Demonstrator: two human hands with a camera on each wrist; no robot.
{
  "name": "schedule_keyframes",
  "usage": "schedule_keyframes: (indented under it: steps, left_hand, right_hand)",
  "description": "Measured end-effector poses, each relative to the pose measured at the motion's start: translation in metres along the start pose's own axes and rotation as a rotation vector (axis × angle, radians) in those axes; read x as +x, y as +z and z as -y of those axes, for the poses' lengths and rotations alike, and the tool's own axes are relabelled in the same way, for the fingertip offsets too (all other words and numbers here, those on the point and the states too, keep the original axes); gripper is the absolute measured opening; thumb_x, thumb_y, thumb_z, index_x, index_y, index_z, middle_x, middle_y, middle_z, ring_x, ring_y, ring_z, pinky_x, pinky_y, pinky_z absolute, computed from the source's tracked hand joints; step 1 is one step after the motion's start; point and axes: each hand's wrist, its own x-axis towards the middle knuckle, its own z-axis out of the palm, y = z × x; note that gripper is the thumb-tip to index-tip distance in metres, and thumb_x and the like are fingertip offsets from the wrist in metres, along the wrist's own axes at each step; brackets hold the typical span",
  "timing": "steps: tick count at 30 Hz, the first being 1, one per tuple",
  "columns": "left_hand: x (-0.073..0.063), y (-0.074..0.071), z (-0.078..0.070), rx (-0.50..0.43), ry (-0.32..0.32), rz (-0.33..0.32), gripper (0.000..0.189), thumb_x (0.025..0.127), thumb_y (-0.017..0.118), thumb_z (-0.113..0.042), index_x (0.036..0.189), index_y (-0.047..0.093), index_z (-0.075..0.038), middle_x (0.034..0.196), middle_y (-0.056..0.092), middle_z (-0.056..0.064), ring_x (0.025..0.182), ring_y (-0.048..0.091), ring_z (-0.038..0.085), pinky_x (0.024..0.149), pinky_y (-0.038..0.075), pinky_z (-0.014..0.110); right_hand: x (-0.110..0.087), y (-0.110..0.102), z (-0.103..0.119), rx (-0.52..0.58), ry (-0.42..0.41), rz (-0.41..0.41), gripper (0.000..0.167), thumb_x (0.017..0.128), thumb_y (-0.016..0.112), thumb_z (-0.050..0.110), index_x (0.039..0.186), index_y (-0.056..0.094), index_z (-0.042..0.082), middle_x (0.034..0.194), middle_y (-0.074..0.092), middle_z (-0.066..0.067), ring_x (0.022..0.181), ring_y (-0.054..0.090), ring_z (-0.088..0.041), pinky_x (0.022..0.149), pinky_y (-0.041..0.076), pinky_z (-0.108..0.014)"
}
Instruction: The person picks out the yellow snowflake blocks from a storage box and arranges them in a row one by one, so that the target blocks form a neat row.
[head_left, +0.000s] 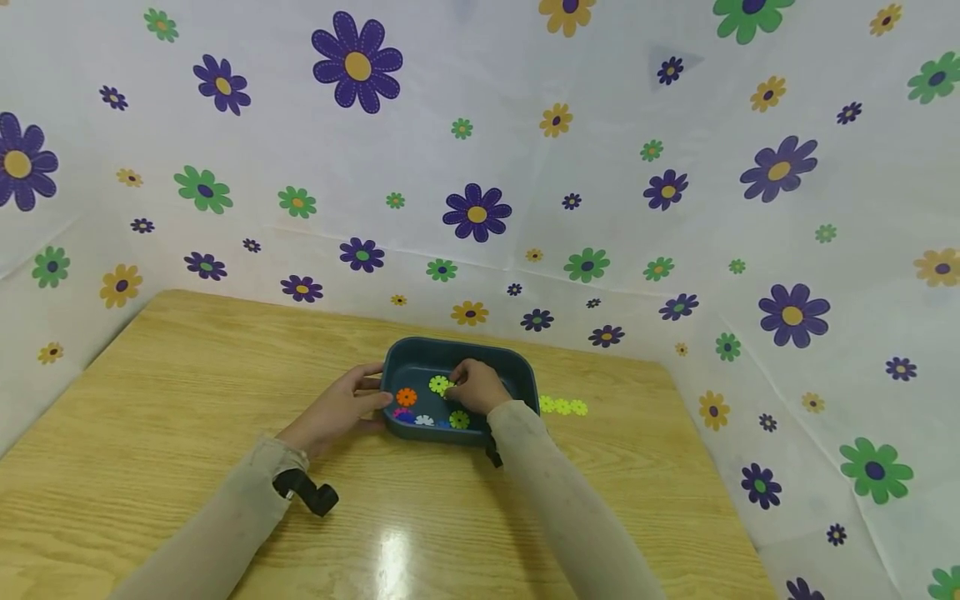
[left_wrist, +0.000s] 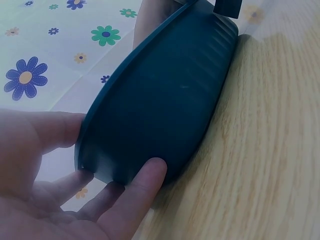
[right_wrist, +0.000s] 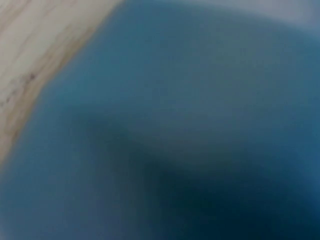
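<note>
A dark blue-green plastic tray (head_left: 420, 354) stands on the wooden table with small notched flower-shaped discs inside. My left hand (head_left: 341, 408) grips its left end; in the left wrist view, fingers (left_wrist: 142, 192) lie against the outer wall. Reaching into the tray, my right hand (head_left: 480, 386) pinches a yellow disc (head_left: 450, 390), partly hidden by the fingers. Beside that is another yellow disc (head_left: 438, 384); whether the two are joined I cannot tell. An orange disc (head_left: 407, 397), a white disc (head_left: 424, 421) and an olive-green disc (head_left: 459, 419) lie nearby. The right wrist view is a blue blur.
Several yellow discs (head_left: 564, 407) lie in a row on the table, just right of the tray. Pink and blue discs (head_left: 403, 415) overlap in the tray's front left corner. Flower-printed white sheeting (head_left: 420, 150) borders the wooden table (head_left: 225, 375) at the back and sides.
</note>
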Motion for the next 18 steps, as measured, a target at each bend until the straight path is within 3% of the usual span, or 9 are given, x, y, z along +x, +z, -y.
schedule_keyframes:
  steps: [6, 11, 18]
  left_hand:
    - [-0.001, 0.0, 0.0, -0.017, 0.005, 0.005, 0.067, 0.105, 0.062, -0.011, 0.162, 0.027, -0.009, 0.152, 0.037, 0.029, 0.125, 0.057, 0.041, 0.096, 0.059, 0.049]
    - [-0.002, 0.001, -0.001, -0.028, -0.002, 0.002, 0.067, 0.104, 0.062, -0.01, 0.162, 0.028, -0.01, 0.152, 0.037, 0.029, 0.125, 0.058, 0.041, 0.097, 0.059, 0.049]
    - [-0.001, 0.0, 0.0, -0.022, 0.007, 0.005, 0.067, 0.104, 0.062, -0.011, 0.162, 0.027, -0.008, 0.152, 0.036, 0.03, 0.124, 0.058, 0.04, 0.096, 0.059, 0.049]
  right_hand:
    - [-0.001, -0.001, 0.0, 0.036, -0.01, 0.002, 0.015, 0.091, 0.079, 0.015, 0.101, 0.068, 0.01, 0.095, 0.066, -0.004, 0.084, 0.061, -0.019, 0.077, 0.055, -0.035]
    - [-0.002, -0.003, -0.002, 0.125, -0.047, 0.031, 0.008, 0.094, 0.074, 0.011, 0.1, 0.071, 0.006, 0.094, 0.07, -0.006, 0.082, 0.067, -0.018, 0.077, 0.06, -0.034]
    - [-0.004, -0.012, -0.006, 0.262, -0.073, 0.062, 0.01, 0.097, 0.072, 0.013, 0.104, 0.072, 0.006, 0.096, 0.072, -0.007, 0.079, 0.07, -0.018, 0.079, 0.062, -0.034]
